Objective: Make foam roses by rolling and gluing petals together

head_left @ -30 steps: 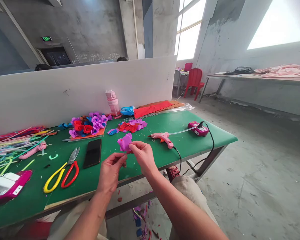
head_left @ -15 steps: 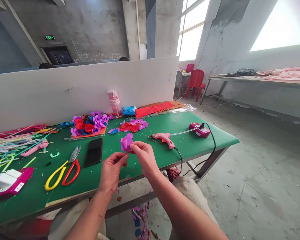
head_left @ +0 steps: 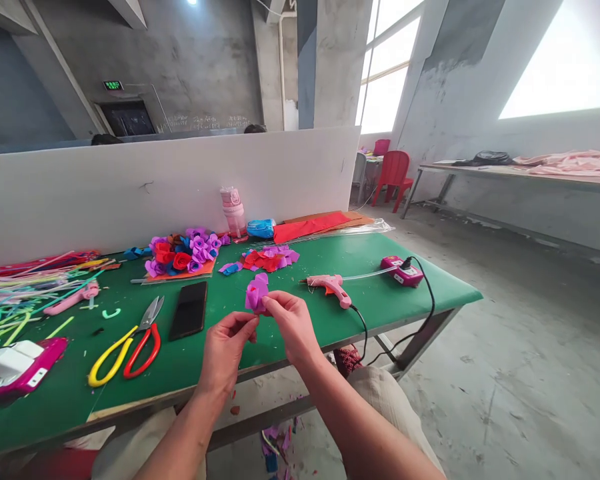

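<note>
A purple paper flower [head_left: 256,292] with a bit of red at its centre is held up over the near side of the green table. My right hand [head_left: 290,320] pinches its right edge between thumb and fingers. Just below and left of the flower, my left hand [head_left: 229,343] is closed in a pinch; whatever lies between its fingertips is too small and hidden to make out. To the right lies a pink glue gun [head_left: 333,288] with a clear glue stick in its back. Behind the flower is a pile of purple, red and blue petals [head_left: 267,259].
On the green table [head_left: 360,257] are finished paper flowers [head_left: 183,253], a phone [head_left: 189,310], scissors [head_left: 143,337], pipe cleaners [head_left: 30,287], a pink bottle [head_left: 233,215] and a power strip [head_left: 401,271] with a hanging cord. A white board [head_left: 180,173] stands along the back.
The view has tilted up slightly, so the scene sits lower. The flower has turned a little in my fingers; both hands stay close to it.
</note>
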`<state>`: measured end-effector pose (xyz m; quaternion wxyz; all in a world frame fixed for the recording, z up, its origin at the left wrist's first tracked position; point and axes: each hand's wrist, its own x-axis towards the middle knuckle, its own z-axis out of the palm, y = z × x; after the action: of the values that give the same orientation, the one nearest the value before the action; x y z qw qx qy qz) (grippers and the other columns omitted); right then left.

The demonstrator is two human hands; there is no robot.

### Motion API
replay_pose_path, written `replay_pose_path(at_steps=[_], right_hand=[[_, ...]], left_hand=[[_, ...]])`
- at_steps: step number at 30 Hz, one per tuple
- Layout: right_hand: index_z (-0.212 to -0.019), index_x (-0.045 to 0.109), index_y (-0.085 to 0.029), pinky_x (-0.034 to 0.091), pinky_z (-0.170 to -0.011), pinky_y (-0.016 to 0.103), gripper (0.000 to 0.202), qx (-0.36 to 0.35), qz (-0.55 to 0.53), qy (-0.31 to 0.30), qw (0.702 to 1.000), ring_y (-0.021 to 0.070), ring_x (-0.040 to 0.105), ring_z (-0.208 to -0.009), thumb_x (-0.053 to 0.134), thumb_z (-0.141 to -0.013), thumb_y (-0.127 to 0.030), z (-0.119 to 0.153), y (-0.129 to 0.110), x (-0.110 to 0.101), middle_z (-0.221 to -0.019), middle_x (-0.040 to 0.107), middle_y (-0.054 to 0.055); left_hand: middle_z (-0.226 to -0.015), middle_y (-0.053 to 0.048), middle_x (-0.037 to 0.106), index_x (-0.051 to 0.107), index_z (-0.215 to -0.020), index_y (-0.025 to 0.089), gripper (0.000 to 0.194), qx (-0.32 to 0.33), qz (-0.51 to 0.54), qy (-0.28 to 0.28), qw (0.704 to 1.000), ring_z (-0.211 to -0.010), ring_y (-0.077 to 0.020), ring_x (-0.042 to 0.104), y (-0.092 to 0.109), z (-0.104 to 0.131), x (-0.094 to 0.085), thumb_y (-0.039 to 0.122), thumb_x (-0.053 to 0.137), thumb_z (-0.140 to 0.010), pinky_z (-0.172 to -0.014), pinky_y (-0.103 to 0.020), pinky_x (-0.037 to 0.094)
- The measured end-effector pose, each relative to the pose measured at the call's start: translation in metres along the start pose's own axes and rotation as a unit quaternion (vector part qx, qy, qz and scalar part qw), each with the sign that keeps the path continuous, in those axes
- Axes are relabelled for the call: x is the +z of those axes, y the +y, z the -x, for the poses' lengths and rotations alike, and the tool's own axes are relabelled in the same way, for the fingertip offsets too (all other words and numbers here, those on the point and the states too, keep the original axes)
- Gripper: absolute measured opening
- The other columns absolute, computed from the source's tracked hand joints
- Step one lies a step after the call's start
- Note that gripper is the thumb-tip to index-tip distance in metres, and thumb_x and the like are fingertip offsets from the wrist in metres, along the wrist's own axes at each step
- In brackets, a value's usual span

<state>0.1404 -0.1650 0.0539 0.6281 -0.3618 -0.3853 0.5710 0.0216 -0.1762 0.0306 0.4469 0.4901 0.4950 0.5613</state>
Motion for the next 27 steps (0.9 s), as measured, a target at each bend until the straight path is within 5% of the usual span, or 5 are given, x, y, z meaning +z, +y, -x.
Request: replay_pose_path(at_steps=[27], right_hand=[[-0.074, 0.069, -0.014, 0.041, -0.067, 0.023, 0.019, -0.012, 0.031, -0.024, 0.999, 0.0127, 0.052, -0.067, 0.064, -0.071, -0.033, 0.0069, -0.0013, 0.0026, -0.067, 0.064, 0.001]], left_hand=[[-0.05, 0.002, 0.055, 0.068, -0.063, 0.016, 0.02, -0.015, 0.006, 0.032, 0.999, -0.051, -0.0109, 0.048, 0.0056, 0.0028, 0.0011, 0.035, 0.076, -0.061, -0.054, -0.023, 0.04]])
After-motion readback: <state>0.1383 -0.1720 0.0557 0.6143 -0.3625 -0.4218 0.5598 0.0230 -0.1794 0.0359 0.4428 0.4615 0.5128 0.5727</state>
